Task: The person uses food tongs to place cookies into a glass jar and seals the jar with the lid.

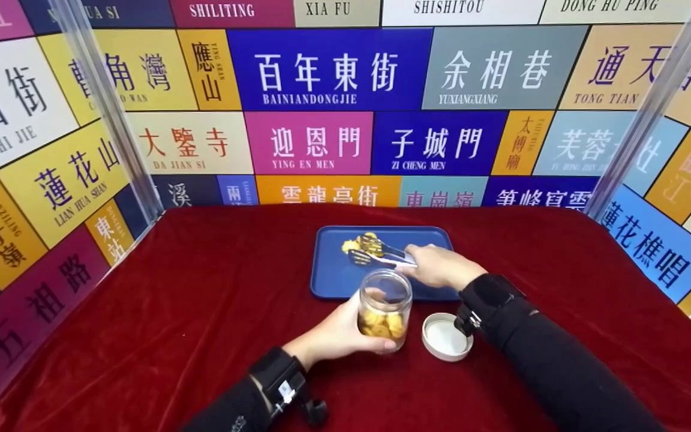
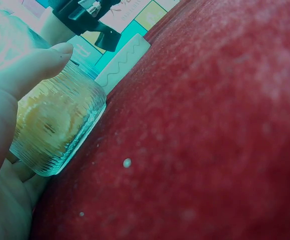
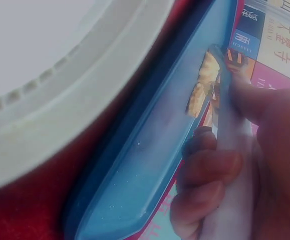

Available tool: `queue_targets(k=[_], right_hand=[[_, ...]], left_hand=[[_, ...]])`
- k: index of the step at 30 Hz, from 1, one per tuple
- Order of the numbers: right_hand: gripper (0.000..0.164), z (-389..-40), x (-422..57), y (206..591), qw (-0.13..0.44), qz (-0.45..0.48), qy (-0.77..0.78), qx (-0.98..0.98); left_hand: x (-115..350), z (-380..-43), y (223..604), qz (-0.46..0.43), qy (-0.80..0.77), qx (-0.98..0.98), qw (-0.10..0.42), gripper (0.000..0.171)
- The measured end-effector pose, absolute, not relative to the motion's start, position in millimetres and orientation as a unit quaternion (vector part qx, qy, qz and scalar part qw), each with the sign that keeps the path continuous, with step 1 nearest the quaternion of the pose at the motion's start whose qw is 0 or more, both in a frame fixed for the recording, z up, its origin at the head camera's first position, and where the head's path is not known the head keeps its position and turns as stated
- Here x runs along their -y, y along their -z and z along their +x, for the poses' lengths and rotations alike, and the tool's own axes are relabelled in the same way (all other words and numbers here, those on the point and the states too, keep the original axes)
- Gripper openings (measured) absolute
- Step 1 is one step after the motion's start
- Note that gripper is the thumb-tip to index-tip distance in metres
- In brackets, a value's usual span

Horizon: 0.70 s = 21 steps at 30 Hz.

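Note:
My left hand (image 1: 339, 331) grips a clear glass jar (image 1: 388, 300) partly filled with round yellow cookies (image 1: 381, 324). The jar is tilted a little, just in front of the tray, and its mouth is uncovered. In the left wrist view the thumb lies across the ribbed glass (image 2: 79, 95). My right hand (image 1: 438, 266) holds a pair of tongs (image 1: 390, 255) by the handles, over the blue tray (image 1: 330, 279). The slotted tong heads are at a few cookies (image 1: 351, 246) on the tray; whether they clasp one I cannot tell. The right wrist view shows fingers curled round the pale handle (image 3: 230, 200).
A white jar lid (image 1: 447, 337) lies on the red tablecloth (image 1: 231, 270), right of the jar and under my right wrist. Clear upright posts (image 1: 636, 114) stand at the far corners. Behind the table rises a wall of coloured signs (image 1: 327, 72).

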State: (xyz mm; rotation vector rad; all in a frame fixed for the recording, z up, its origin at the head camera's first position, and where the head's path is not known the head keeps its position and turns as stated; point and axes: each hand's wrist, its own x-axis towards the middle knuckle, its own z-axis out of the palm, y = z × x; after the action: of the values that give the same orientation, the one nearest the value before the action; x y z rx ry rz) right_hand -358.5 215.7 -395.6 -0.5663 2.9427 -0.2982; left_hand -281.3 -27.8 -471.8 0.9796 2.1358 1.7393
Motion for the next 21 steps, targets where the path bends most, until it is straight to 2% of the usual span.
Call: queue_targets(k=[8, 18, 21], right_hand=[[0.056, -358.5, -217.5, 395.8, 0.061, -0.212, 0.092, -0.971], [0.057, -356.2, -216.7, 395.5, 0.100, -0.202, 0.098, -0.969], [0.050, -356.8, -214.9, 395.8, 0.112, -0.206, 0.102, -0.967]], left_hand=[[27.9, -280.3, 471.5, 0.336, -0.604, -0.713, 0.118, 0.080], [27.8, -280.5, 471.2, 0.338, -0.603, -0.713, 0.118, 0.083], [27.5, -280.7, 471.5, 0.336, -0.599, -0.718, 0.115, 0.084]])
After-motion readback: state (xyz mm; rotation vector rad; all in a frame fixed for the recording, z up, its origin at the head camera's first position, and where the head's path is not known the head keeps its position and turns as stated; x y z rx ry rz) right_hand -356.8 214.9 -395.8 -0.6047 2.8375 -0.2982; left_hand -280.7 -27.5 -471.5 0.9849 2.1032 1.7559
